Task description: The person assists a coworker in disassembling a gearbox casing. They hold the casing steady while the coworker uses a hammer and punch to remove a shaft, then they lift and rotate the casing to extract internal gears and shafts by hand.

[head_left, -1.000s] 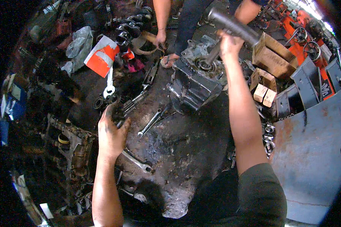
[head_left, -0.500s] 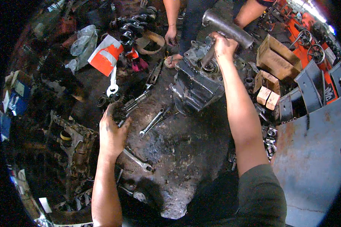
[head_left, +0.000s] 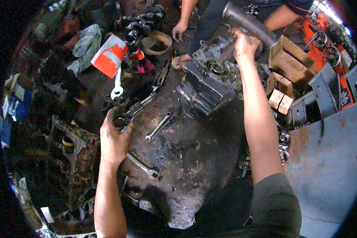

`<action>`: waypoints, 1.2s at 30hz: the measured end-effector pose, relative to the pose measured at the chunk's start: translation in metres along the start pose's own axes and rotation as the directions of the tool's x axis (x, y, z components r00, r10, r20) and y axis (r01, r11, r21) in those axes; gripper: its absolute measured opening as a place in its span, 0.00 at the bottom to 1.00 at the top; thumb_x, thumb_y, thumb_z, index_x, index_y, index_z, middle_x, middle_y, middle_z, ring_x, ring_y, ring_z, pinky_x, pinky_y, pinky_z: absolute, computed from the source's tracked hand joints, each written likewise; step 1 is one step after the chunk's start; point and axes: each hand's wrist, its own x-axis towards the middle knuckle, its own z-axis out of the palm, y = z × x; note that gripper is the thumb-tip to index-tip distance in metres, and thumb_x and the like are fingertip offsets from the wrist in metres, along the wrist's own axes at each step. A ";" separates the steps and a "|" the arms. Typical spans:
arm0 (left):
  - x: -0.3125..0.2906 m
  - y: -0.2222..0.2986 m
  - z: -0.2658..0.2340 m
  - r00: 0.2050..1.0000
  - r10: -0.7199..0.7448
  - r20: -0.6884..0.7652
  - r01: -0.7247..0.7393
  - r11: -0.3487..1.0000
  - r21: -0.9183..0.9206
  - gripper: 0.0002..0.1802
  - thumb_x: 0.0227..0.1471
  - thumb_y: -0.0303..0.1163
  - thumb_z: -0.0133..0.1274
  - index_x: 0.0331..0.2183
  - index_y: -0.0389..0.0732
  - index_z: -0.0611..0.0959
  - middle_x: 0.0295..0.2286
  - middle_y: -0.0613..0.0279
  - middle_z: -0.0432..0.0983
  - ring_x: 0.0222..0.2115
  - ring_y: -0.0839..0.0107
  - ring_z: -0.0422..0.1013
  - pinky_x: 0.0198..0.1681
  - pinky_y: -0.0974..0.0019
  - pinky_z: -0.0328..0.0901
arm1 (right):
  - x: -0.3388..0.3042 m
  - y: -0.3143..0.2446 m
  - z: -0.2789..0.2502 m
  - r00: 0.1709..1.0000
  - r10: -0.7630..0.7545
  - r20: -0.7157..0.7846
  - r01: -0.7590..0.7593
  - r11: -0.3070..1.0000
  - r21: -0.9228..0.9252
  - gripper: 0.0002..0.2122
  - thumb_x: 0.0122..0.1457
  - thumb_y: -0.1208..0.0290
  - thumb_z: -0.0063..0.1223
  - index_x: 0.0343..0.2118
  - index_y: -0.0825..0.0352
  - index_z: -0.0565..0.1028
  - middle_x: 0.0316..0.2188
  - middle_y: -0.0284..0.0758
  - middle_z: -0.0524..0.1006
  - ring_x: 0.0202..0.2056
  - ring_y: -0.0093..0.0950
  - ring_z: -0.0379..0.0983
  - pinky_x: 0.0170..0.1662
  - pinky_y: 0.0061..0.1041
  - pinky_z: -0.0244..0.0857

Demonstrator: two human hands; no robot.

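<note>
My right hand (head_left: 246,45), on its outstretched arm, is closed on a T-shaped steel tool (head_left: 248,24): a thick grey pipe with a narrower bar. The bar's lower end hangs over the round bearing (head_left: 219,67) in a dark, greasy metal housing (head_left: 208,89); whether they touch I cannot tell. My left hand (head_left: 114,137) is held over the loose tools at the left, thumb apart from the curved fingers, with nothing seen in its grip. Close to it are a socket extension bar (head_left: 141,106), dark gears (head_left: 107,104) and an open-end wrench (head_left: 142,166).
Another person's hand (head_left: 180,29) and bare foot (head_left: 181,61) are beyond the housing. Wooden boxes (head_left: 291,59) and a rusty grey panel (head_left: 325,166) stand at the right. A combination wrench (head_left: 158,127) lies mid-floor. An orange-and-white carton (head_left: 110,55) and an engine block (head_left: 77,158) are at the left.
My right hand and the T-shaped steel tool have shifted right, and the bar has moved up from the bearing. My left hand has drifted slightly left. The other person's hand has moved slightly.
</note>
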 end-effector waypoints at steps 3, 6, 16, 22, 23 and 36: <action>0.002 -0.004 0.004 1.000 -0.005 0.017 0.006 0.998 -0.065 0.27 0.46 0.28 0.59 0.47 0.28 0.71 0.38 0.46 0.76 0.39 0.60 0.73 0.47 0.63 0.65 | 0.005 0.001 0.002 0.997 0.015 0.080 -0.018 0.999 0.037 0.04 0.39 0.81 0.59 0.20 0.69 0.74 0.22 0.29 0.74 0.23 0.24 0.68 0.29 0.27 0.63; 0.001 -0.005 0.005 0.999 0.042 0.010 -0.041 0.997 -0.065 0.26 0.46 0.28 0.59 0.46 0.28 0.71 0.37 0.48 0.77 0.37 0.63 0.73 0.45 0.64 0.65 | -0.015 0.011 0.009 0.999 -0.014 0.029 0.020 0.973 -0.231 0.05 0.39 0.80 0.59 0.23 0.69 0.76 0.23 0.30 0.75 0.27 0.24 0.70 0.33 0.26 0.65; -0.002 -0.006 0.000 0.999 -0.029 0.037 0.032 0.997 -0.068 0.27 0.47 0.29 0.59 0.48 0.29 0.70 0.39 0.48 0.77 0.39 0.62 0.73 0.47 0.63 0.65 | -0.004 -0.009 -0.004 0.992 0.002 0.128 0.002 0.999 -0.033 0.06 0.39 0.82 0.56 0.25 0.70 0.77 0.24 0.31 0.77 0.27 0.23 0.72 0.35 0.25 0.66; -0.003 -0.007 -0.004 0.999 -0.031 0.022 0.031 0.999 -0.013 0.27 0.43 0.25 0.59 0.47 0.30 0.71 0.37 0.45 0.75 0.39 0.55 0.73 0.45 0.60 0.65 | -0.024 -0.009 0.003 0.997 -0.052 0.051 0.055 0.997 -0.061 0.06 0.39 0.83 0.54 0.24 0.69 0.74 0.24 0.31 0.76 0.27 0.24 0.72 0.34 0.24 0.65; -0.002 -0.006 -0.004 1.000 -0.005 -0.012 0.004 0.997 -0.077 0.27 0.43 0.25 0.59 0.47 0.31 0.71 0.37 0.45 0.76 0.39 0.55 0.73 0.45 0.60 0.65 | -0.015 -0.010 0.004 0.996 -0.052 0.079 0.056 0.997 -0.058 0.05 0.40 0.82 0.54 0.24 0.69 0.74 0.23 0.30 0.75 0.26 0.24 0.71 0.32 0.25 0.65; -0.006 0.002 -0.007 0.998 -0.050 -0.035 0.046 0.993 -0.110 0.26 0.44 0.25 0.59 0.47 0.31 0.71 0.36 0.47 0.77 0.37 0.57 0.74 0.44 0.61 0.66 | -0.010 0.001 0.012 0.991 -0.016 0.135 0.024 0.998 -0.052 0.04 0.41 0.81 0.56 0.22 0.70 0.76 0.23 0.32 0.77 0.23 0.24 0.71 0.29 0.26 0.66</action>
